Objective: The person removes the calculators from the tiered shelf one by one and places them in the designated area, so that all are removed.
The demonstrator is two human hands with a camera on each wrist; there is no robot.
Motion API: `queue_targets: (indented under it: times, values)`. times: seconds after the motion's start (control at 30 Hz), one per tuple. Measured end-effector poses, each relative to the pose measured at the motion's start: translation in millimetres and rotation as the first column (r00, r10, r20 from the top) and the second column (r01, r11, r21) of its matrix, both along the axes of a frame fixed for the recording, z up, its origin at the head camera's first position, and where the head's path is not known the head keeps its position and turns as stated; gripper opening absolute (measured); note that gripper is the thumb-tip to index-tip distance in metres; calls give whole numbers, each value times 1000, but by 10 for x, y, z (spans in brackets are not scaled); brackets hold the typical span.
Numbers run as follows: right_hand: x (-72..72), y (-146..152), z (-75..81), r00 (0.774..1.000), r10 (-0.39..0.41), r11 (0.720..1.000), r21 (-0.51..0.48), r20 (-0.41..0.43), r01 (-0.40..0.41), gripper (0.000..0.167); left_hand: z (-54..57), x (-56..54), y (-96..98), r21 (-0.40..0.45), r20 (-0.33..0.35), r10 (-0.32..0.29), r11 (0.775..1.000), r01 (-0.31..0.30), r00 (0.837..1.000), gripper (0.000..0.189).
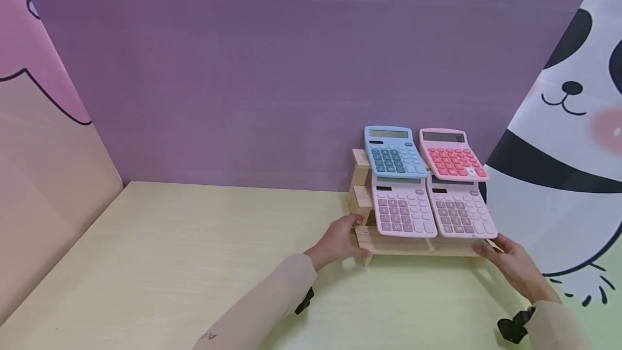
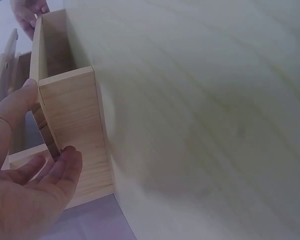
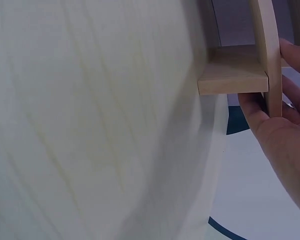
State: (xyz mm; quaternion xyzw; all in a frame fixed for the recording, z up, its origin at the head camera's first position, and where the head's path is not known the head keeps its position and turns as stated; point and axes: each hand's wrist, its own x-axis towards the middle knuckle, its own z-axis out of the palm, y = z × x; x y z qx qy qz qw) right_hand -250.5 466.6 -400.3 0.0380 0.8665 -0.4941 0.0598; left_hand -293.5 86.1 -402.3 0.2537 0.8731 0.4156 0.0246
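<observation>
"What comes first, from the left?"

"The bench (image 1: 218, 258), filling the lower left of the frame. Then the person's left hand (image 1: 336, 242), below centre, thumb and fingers gripping the left end of a wooden stand (image 1: 403, 246)."

"Where is the stand?"

"On the bench, right of centre. Its calculators lean back: a blue calculator (image 1: 394, 153) above a pale pink calculator (image 1: 405, 207), then a red-keyed calculator (image 1: 452, 154) above a second pale one (image 1: 461, 207)."

"And after those?"

"The right hand (image 1: 517, 266), lower right, pinching the stand's right end between thumb and fingers."

"How should it handle?"

"Stiff, probably fairly light, the wood not slippery. The calculators look like smooth plastic, apparently just propped, so tilting could slide them off. Both ends of the bottom board seem the best hold, kept level."
</observation>
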Motion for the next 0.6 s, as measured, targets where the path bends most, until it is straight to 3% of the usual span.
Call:
queue_targets:
  times: [0.3,0.6]
  values:
    - [5,40,17,1000,22,999,-40,19,-21,82,-12,-19,12,-28,1,4,1000,-4,1000,80]
    - [-6,89,30,999,35,999,-15,17,-35,82,-48,-75,36,-46,15,9,999,-8,1000,82]
